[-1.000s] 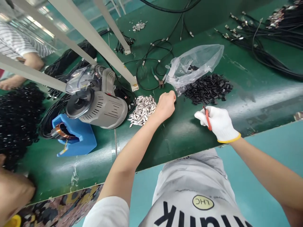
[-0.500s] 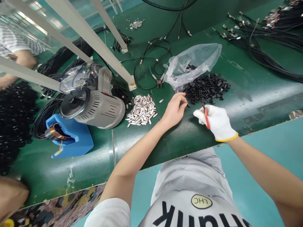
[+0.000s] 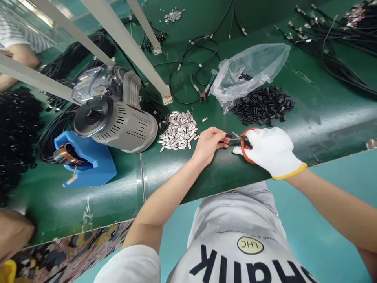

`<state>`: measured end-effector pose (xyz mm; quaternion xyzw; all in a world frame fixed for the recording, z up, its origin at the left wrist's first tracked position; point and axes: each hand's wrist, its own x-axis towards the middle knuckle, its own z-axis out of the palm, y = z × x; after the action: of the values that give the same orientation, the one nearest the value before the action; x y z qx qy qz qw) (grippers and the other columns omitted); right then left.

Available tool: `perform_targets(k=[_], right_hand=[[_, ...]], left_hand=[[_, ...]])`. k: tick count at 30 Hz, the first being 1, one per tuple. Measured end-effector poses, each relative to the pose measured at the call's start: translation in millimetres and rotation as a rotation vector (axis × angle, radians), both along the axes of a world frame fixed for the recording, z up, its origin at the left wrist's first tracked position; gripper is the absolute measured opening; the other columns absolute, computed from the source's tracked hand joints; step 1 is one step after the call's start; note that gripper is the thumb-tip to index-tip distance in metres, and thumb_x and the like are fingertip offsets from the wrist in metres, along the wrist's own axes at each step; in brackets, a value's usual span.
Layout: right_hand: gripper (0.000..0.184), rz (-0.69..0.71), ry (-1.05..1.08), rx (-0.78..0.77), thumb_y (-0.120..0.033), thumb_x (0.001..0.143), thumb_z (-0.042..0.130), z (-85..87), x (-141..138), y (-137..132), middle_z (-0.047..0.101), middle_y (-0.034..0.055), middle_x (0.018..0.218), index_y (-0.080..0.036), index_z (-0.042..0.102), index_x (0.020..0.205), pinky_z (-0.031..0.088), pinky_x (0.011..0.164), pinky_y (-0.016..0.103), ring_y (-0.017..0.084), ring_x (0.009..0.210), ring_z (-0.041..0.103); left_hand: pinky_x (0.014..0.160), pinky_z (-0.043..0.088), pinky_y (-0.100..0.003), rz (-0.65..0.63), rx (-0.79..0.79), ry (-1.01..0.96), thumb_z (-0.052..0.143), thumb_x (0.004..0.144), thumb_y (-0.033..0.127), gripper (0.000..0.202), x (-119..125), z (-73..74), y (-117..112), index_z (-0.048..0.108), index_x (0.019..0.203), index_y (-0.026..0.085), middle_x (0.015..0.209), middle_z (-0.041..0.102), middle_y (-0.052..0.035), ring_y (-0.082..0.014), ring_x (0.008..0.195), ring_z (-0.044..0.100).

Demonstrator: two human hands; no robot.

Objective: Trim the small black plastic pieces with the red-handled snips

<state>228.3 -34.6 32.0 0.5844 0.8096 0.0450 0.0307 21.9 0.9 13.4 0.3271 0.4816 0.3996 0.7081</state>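
Observation:
My bare left hand (image 3: 211, 144) pinches a small black plastic piece (image 3: 228, 135) between its fingertips. In a white glove with a yellow cuff, my right hand (image 3: 269, 149) is closed round red-handled scissors (image 3: 244, 151). Their slightly parted blades point left and reach the black piece; whether they touch it I cannot tell. Just beyond both hands lies a pile of small black pieces (image 3: 265, 104), partly under the mouth of a clear plastic bag (image 3: 250, 63). Left of my left hand sits a heap of small silver metal connectors (image 3: 179, 131).
A grey machine (image 3: 126, 127) and a blue tape dispenser (image 3: 101, 161) stand on the left of the green table (image 3: 176, 184). Pliers (image 3: 202, 92) lie behind. Black cables (image 3: 338, 63) spread at the back right. White posts (image 3: 129, 47) rise at left, near another person's arm (image 3: 22, 59).
My left hand has drawn back from the black pile, holding a black piece. My right hand has turned the scissors leftward, and their blades now meet the left fingertips. The view has shifted slightly.

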Motion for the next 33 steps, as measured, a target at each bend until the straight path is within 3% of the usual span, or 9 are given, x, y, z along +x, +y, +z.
perform_targets(k=[7, 17, 33], right_hand=[[0.063, 0.05, -0.046, 0.015, -0.069, 0.101, 0.032, -4.3, -7, 1, 0.066, 0.0115, 0.079, -0.016, 0.067, 0.103, 0.009, 0.068, 0.036, 0.022, 0.067, 0.056], [0.061, 0.034, 0.012, 0.017, -0.068, 0.101, 0.035, -7.7, -9, -1, 0.068, 0.0124, 0.082, -0.016, 0.066, 0.105, 0.013, 0.068, 0.036, 0.022, 0.07, 0.056], [0.064, 0.079, -0.037, 0.013, -0.073, 0.098, 0.039, -5.0, -10, -1, 0.065, 0.0121, 0.082, -0.015, 0.066, 0.102, 0.013, 0.069, 0.036, 0.022, 0.073, 0.054]], left_hand=[[0.067, 0.055, -0.024, 0.018, 0.018, -0.048, 0.073, 0.081, 0.024, 0.019, -2, 1.3, -8, 0.057, 0.075, 0.015, 0.077, 0.07, -0.003, -0.0115, 0.073, 0.066], [0.075, 0.057, -0.025, 0.061, -0.032, -0.07, 0.069, 0.083, 0.02, 0.02, 1, 1.5, -12, 0.051, 0.072, 0.017, 0.078, 0.073, -0.0019, -0.0094, 0.07, 0.068], [0.07, 0.059, -0.027, 0.059, -0.042, -0.034, 0.072, 0.081, 0.021, 0.024, 0, -0.1, -12, 0.05, 0.072, 0.017, 0.074, 0.073, -0.0045, -0.0123, 0.067, 0.07]])
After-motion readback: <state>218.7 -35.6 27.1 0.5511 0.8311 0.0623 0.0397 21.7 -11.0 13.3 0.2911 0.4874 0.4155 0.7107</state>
